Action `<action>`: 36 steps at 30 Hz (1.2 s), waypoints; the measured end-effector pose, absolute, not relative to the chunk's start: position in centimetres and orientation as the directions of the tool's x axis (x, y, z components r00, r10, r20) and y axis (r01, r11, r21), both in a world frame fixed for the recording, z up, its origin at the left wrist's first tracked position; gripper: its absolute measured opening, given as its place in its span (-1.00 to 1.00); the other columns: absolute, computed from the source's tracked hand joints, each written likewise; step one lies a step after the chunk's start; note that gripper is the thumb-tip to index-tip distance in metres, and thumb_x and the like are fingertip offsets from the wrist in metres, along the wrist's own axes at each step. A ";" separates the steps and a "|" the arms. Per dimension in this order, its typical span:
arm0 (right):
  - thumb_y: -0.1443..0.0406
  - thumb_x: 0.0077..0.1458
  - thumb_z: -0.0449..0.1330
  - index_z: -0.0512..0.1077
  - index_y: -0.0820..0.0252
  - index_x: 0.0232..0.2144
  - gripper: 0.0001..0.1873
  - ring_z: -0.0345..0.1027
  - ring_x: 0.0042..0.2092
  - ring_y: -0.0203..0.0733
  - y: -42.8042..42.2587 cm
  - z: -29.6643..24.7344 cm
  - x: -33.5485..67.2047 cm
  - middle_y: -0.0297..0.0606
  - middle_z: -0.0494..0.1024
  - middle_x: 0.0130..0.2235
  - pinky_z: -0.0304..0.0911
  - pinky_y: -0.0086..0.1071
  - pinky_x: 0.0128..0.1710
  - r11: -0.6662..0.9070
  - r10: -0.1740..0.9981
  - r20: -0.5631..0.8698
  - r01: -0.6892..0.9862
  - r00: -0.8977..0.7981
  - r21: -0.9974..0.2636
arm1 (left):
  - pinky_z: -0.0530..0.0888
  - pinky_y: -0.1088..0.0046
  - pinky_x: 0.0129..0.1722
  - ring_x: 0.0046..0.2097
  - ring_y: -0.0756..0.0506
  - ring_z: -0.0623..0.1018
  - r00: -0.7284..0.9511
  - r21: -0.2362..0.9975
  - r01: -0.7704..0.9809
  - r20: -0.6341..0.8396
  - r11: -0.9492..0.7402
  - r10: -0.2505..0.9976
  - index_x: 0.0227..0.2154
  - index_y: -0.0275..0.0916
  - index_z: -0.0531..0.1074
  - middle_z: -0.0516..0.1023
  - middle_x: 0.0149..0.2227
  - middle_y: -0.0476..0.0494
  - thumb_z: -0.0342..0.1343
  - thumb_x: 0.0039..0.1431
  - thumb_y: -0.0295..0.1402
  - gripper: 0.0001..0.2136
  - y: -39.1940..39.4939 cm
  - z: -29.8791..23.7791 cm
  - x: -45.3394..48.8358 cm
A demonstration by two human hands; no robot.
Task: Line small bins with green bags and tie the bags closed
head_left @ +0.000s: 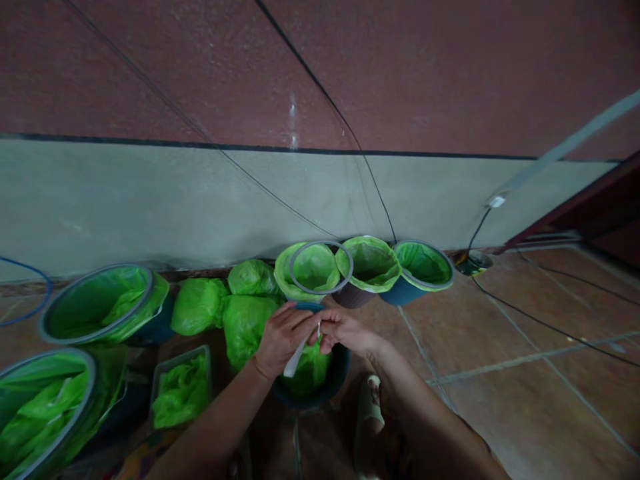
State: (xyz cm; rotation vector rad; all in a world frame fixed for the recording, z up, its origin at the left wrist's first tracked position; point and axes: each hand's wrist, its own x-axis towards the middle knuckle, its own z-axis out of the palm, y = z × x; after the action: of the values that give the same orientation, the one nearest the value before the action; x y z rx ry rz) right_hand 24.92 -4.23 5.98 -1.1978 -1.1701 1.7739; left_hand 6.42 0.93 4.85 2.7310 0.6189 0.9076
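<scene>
My left hand (281, 339) and my right hand (346, 331) meet above a dark blue bin (345, 373). Both have their fingers closed around a narrow white strip (296, 361), one end of which hangs below my left fingers. Its exact kind cannot be made out. Inside the bin, under my hands, lies crumpled green plastic bag material (313, 373). Just left of my left hand rest bulging green bags (247, 327). Beyond my fingers, a loose grey ring (293, 268) lies across the tops of two green-lined bins.
Green-lined bins (373, 267) and a blue bin (405, 293) line the wall. On the left are larger lined bins (150, 283) and a tub (209, 373) of green plastic. A black cable (545, 325) crosses the tiled floor at right, near a small can (473, 263).
</scene>
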 end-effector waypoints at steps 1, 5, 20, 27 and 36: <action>0.11 0.02 0.22 0.47 0.26 -0.33 -0.70 0.42 -0.53 -0.37 -4.2 5.8 24.9 -0.24 0.60 -0.37 0.34 -0.49 -0.49 -0.351 0.891 -0.321 -0.039 -0.321 -0.935 | 0.36 0.21 0.07 -0.16 -0.10 0.56 0.707 0.318 0.361 0.520 -0.877 0.480 -0.18 -0.19 0.51 0.60 -0.15 -0.17 -0.06 0.32 -0.34 -0.76 1.0 5.0 6.5; 0.11 0.09 0.14 0.47 0.24 -0.43 -0.70 0.43 -0.51 -0.34 -3.7 4.1 25.4 -0.27 0.58 -0.41 0.31 -0.49 -0.50 -0.276 0.935 -0.302 0.153 -0.188 -0.949 | 0.41 0.31 -0.08 -0.19 -0.12 0.53 0.717 0.398 0.466 0.353 -0.790 0.601 -0.27 -0.21 0.53 0.59 -0.21 -0.19 -0.07 0.31 -0.26 -0.73 1.0 5.4 6.9; 0.39 -0.03 0.19 0.49 0.16 -0.56 -0.88 0.46 -0.34 -0.04 -4.4 1.9 29.9 -0.08 0.55 -0.47 0.22 -0.30 -0.40 -0.416 0.909 -0.183 0.801 0.374 -0.430 | 0.36 0.32 -0.32 -0.33 -0.19 0.52 0.257 0.393 0.905 -0.196 -0.164 0.946 -0.58 -0.26 0.44 0.54 -0.47 -0.26 -0.05 0.12 -0.35 -0.75 2.8 2.7 5.3; 0.29 0.14 0.01 0.49 0.16 -0.39 -0.76 0.44 -0.44 -0.25 -4.1 3.7 28.4 -0.26 0.58 -0.38 0.24 -0.42 -0.45 -0.195 0.981 -0.145 0.570 0.132 -0.798 | 0.39 0.34 -0.10 -0.18 -0.13 0.53 0.464 0.961 0.262 -0.209 0.091 0.861 -0.58 -0.22 0.38 0.61 -0.33 -0.15 0.00 0.15 -0.11 -0.67 3.0 3.7 6.3; 0.28 0.18 0.04 0.55 0.12 -0.30 -0.74 0.41 -0.36 -0.25 -4.1 5.0 24.8 -0.33 0.56 -0.40 0.25 -0.41 -0.31 0.038 0.998 0.013 0.475 -0.054 -0.879 | 0.36 0.48 -0.29 -0.37 0.00 0.43 0.590 0.980 0.176 -0.185 0.098 0.786 -0.44 -0.31 0.46 0.49 -0.47 0.00 0.19 -0.09 -0.35 -0.86 1.8 2.4 8.4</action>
State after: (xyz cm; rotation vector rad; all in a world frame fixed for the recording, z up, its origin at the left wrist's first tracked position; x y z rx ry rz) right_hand 24.76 -4.10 5.01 -1.5197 -1.6176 0.9492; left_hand 8.37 1.80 2.36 1.4337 0.8765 0.5497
